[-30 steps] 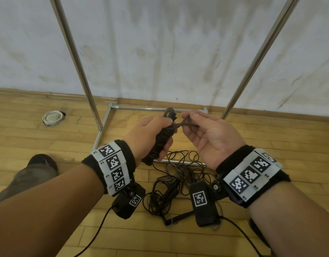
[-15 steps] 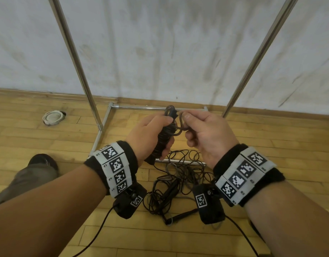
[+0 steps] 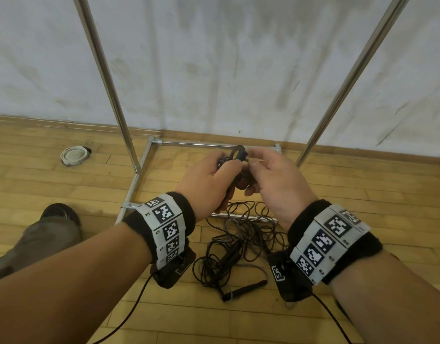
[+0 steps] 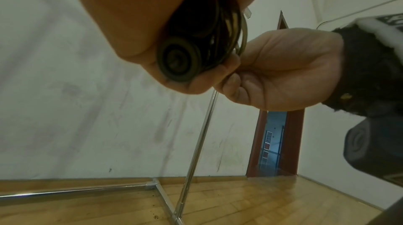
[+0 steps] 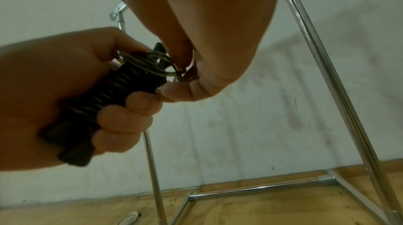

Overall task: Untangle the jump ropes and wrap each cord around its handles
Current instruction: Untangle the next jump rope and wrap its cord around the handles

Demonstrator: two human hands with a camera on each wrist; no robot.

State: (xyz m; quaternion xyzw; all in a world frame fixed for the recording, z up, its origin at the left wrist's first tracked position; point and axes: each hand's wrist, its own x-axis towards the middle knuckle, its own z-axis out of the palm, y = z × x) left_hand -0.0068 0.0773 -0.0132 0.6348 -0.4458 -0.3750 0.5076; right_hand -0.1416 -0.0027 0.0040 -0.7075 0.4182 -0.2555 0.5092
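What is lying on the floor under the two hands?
A tangled jump rope with one black handle showing. The wrist cameras cover part of the pile.

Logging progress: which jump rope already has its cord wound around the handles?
The jump rope gripped in the left hand; its cord coils tightly round the handles. The other rope lies loose and tangled on the floor.
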